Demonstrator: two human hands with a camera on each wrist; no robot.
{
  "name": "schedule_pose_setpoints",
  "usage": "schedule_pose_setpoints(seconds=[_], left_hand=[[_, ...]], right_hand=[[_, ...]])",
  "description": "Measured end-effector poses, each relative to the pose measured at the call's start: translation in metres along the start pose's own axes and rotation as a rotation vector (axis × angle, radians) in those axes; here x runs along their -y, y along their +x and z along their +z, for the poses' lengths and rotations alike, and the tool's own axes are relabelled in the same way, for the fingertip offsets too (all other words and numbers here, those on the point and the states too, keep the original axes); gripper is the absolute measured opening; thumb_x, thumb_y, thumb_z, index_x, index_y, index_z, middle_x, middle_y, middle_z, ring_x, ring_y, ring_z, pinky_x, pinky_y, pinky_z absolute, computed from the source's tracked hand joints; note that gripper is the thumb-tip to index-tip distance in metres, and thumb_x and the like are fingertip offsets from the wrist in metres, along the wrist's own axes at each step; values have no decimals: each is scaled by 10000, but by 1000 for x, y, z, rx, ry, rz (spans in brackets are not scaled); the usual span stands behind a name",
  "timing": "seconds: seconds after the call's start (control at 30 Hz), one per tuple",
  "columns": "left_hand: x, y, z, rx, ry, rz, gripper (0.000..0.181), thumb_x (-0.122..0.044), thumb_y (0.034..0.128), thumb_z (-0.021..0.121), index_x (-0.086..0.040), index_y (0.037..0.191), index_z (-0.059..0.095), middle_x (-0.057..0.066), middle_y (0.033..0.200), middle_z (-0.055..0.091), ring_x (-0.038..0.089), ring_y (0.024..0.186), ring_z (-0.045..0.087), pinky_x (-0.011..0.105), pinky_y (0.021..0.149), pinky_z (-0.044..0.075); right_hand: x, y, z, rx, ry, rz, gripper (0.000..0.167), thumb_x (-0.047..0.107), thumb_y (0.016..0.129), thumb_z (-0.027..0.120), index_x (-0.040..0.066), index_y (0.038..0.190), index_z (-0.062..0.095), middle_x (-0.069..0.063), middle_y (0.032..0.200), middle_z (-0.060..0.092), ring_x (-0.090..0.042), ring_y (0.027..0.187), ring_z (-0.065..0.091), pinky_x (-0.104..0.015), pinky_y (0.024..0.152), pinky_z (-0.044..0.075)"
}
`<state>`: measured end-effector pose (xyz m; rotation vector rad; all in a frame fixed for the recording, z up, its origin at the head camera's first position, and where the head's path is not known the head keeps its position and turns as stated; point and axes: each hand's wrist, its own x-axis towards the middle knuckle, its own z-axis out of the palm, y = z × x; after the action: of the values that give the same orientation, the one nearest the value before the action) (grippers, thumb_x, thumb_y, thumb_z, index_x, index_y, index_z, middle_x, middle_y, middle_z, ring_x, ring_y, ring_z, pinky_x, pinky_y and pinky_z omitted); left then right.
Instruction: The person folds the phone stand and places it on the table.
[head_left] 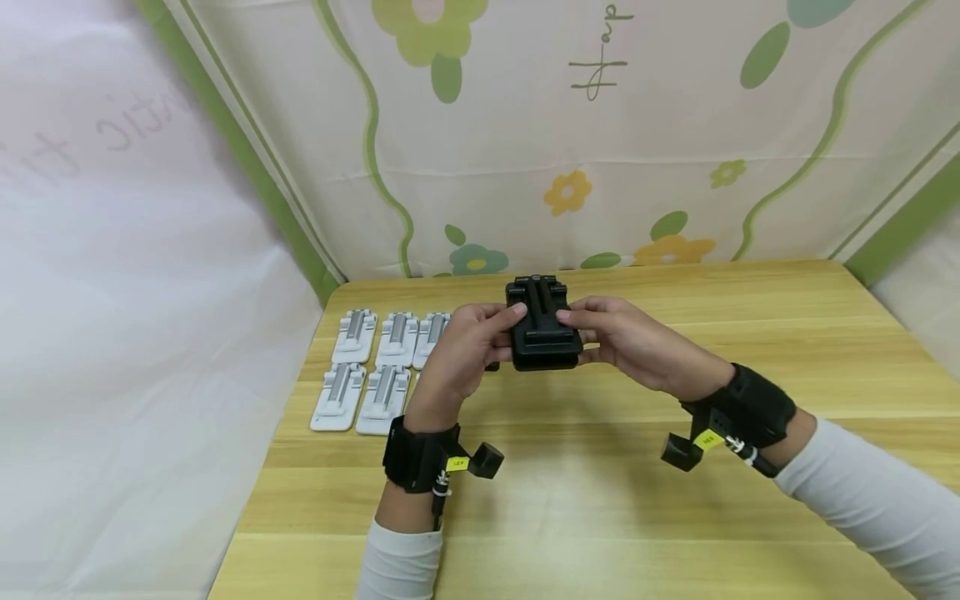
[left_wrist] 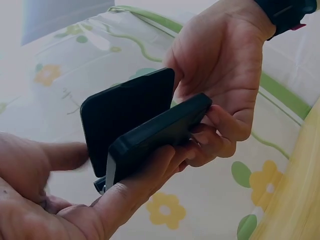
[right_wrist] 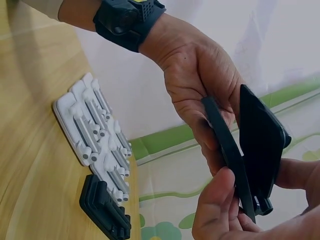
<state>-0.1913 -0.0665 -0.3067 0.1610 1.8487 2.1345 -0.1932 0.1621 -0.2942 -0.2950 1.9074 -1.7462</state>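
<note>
A black folding phone stand (head_left: pixel 545 329) is held up above the table between both hands. Its two plates stand partly apart, as the left wrist view shows, with a back plate (left_wrist: pixel 130 112) and a thicker base (left_wrist: pixel 160 135) joined at a hinge near the bottom. My left hand (head_left: pixel 467 346) grips the stand's left side, thumb on the upper face and fingers beneath. On the opposite side my right hand (head_left: pixel 633 342) pinches it the same way. A second black phone stand (right_wrist: pixel 104 207) lies folded on the table, mostly hidden behind my left hand in the head view.
Several white folded phone stands (head_left: pixel 337 397) lie in rows at the table's left side. The wooden table (head_left: pixel 712 508) ends at a printed flower cloth (head_left: pixel 510 150) at the back. A white cloth wall (head_left: pixel 135 333) rises on the left.
</note>
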Motion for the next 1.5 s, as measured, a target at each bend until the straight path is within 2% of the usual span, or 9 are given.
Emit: schedule_pose_setpoints(seconds=[0.23, 0.57, 0.73, 0.87, 1.0, 1.13, 1.23, 1.37, 1.5], left_hand=[[-1, -1, -2, 3, 49, -21, 370, -162, 1061, 579, 75, 1343, 604, 286, 1202, 712, 179, 876, 775, 234, 728, 612], [2, -3, -2, -6, 149, -1, 342, -121, 1059, 567, 62, 1347, 593, 232, 1073, 744, 114, 754, 728, 218, 674, 585], [3, -9, 7, -149, 478, 40, 427, -343, 1068, 563, -26, 1353, 580, 146, 1070, 729, 163, 843, 700, 283, 716, 565], [6, -14, 15, -218, 827, -14, 609, -544, 1006, 595, -2, 1284, 576, 117, 1018, 660, 235, 819, 643, 333, 659, 529], [10, -14, 19, -237, 1041, -80, 747, -590, 937, 675, 69, 1270, 559, 192, 1095, 600, 267, 802, 588, 331, 630, 495], [16, -10, 15, -227, 1110, -148, 627, -594, 880, 744, 20, 978, 666, 123, 917, 589, 215, 687, 546, 291, 541, 430], [21, -6, 11, -170, 1133, -182, 553, -571, 860, 774, -104, 654, 562, 3, 643, 448, 161, 537, 458, 265, 463, 344], [26, 1, 6, -97, 1193, -233, 515, -508, 840, 800, -106, 616, 569, -13, 567, 445, 163, 522, 482, 271, 469, 382], [36, 9, -1, -56, 1281, -320, 469, -501, 833, 806, -45, 789, 708, 46, 720, 606, 200, 639, 586, 309, 566, 486]], right_hand=[[-2, 0, 2, -2, -7, 5, 421, 275, 1095, 501, -82, 1312, 448, -99, 1181, 555, -149, 957, 608, -307, 823, 544], [-7, 0, 2, 0, -50, -4, 331, 195, 1078, 527, -84, 1235, 444, -127, 1123, 593, -182, 917, 619, -328, 835, 578], [-14, 3, 5, 20, -84, -7, 312, 152, 1060, 559, -94, 1209, 439, -173, 1112, 604, -191, 892, 661, -347, 841, 614], [-28, 10, 13, 74, -95, 2, 319, 125, 1055, 558, -111, 1237, 443, -192, 1093, 613, -219, 907, 708, -380, 863, 624], [-42, 19, 24, 94, -87, 20, 305, 82, 1050, 559, -113, 1258, 450, -191, 1070, 592, -237, 918, 704, -429, 900, 614], [-55, 26, 34, 91, -78, 35, 209, 1, 1034, 556, -96, 1196, 466, -200, 1104, 587, -242, 907, 714, -471, 915, 603], [-64, 30, 40, 89, -77, 41, 159, -24, 1021, 569, -79, 1135, 474, -191, 1102, 581, -242, 881, 719, -495, 916, 597], [-75, 30, 42, 109, -76, 65, 238, 29, 1006, 629, -85, 1175, 506, -174, 1059, 582, -308, 932, 723, -509, 950, 581], [-83, 30, 38, 138, -170, 76, 423, 135, 1008, 642, -77, 1332, 472, -180, 1125, 616, -356, 1083, 682, -509, 993, 556]])
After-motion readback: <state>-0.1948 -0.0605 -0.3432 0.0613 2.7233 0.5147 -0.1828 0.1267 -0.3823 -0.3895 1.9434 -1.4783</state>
